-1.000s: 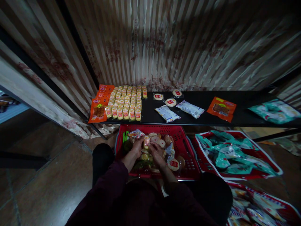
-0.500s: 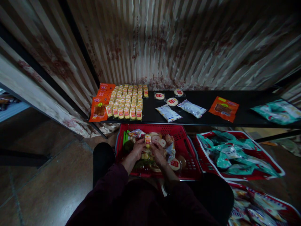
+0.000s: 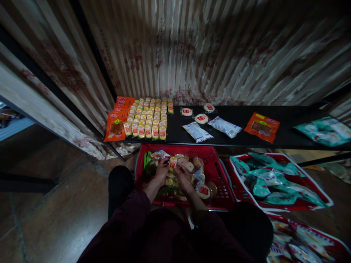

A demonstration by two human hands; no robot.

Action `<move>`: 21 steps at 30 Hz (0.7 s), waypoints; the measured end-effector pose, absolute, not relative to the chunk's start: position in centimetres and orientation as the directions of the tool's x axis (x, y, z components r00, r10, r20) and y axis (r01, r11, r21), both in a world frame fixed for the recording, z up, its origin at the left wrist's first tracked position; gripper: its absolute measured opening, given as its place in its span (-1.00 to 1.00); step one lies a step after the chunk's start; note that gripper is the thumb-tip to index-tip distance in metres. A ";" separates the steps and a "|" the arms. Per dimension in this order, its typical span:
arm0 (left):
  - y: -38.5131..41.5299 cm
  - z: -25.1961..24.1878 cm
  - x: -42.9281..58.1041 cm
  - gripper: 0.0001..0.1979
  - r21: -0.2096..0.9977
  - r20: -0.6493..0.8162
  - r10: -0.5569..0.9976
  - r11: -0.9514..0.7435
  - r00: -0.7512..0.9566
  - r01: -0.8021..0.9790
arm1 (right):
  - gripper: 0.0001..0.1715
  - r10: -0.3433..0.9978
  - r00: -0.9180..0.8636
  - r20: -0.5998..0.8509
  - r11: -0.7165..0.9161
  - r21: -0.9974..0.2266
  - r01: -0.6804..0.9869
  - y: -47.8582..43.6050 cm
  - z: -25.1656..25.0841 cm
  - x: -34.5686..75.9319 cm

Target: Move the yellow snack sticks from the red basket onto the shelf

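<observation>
Over the red basket, both my hands hold one small wrapped yellow cake with a red label. My left hand grips its left side and my right hand its lower right side. Below them in the basket lie round wrapped cakes, more yellow packets and a green packet. On the black shelf ahead, rows of the same small yellow cakes stand packed together. Part of the basket's contents is hidden by my hands and forearms.
Orange snack packets flank the cake rows; another orange packet lies farther right. White-and-blue packets and a teal packet share the shelf. A basket of teal packets and a basket of striped packets stand at right.
The cake in my hands has tipped a little, and my left fingers have shifted up along its side. The shelf and baskets look the same.
</observation>
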State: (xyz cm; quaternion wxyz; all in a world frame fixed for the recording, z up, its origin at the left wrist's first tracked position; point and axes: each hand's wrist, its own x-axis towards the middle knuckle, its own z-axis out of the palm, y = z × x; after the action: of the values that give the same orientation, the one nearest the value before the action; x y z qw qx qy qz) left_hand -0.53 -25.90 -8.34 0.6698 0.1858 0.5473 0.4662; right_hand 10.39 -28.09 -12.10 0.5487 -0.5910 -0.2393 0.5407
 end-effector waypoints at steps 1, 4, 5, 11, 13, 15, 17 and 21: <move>-25.9 -8.4 -0.5 -0.55 0.768 -0.558 0.829 0.497 -0.041 -0.403 | -0.34 0.875 0.302 -0.379 -0.290 -0.908 -0.301 -28.1 -12.0 10.4; -26.0 -8.7 -0.4 -0.57 0.790 -0.553 0.832 0.503 -0.051 -0.350 | -0.36 0.886 0.287 -0.365 -0.299 -0.921 -0.248 -28.2 -11.7 10.5; -26.0 -8.8 -0.4 -0.57 0.795 -0.552 0.832 0.506 -0.053 -0.336 | -0.36 0.890 0.279 -0.361 -0.302 -0.925 -0.232 -28.2 -11.6 10.6; -25.9 -9.2 -0.3 -0.58 0.849 -0.494 0.865 0.458 -0.087 -0.265 | -0.39 0.890 0.299 -0.345 -0.299 -0.935 -0.189 -28.0 -11.6 10.2; -25.9 -9.2 -0.2 -0.56 0.868 -0.472 0.873 0.436 -0.121 -0.237 | -0.38 0.884 0.325 -0.336 -0.297 -0.941 -0.163 -27.8 -12.0 10.1; -25.9 -9.2 -0.2 -0.55 0.880 -0.457 0.878 0.425 -0.141 -0.210 | -0.36 0.886 0.320 -0.335 -0.301 -0.942 -0.151 -27.8 -12.5 10.1; -25.9 -9.1 -0.2 -0.58 0.887 -0.447 0.884 0.418 -0.137 -0.195 | -0.34 0.890 0.313 -0.332 -0.301 -0.943 -0.145 -27.7 -12.8 10.2; -26.1 -8.8 -0.2 -0.66 0.888 -0.441 0.890 0.416 -0.111 -0.194 | -0.35 0.898 0.324 -0.296 -0.277 -0.955 -0.105 -27.8 -12.5 10.3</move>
State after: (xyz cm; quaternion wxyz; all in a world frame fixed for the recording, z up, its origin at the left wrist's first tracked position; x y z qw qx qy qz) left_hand -0.20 -26.11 -8.84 0.5981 0.2942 0.5918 0.4533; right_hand 10.25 -27.83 -12.55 0.5129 -0.6318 -0.3140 0.4891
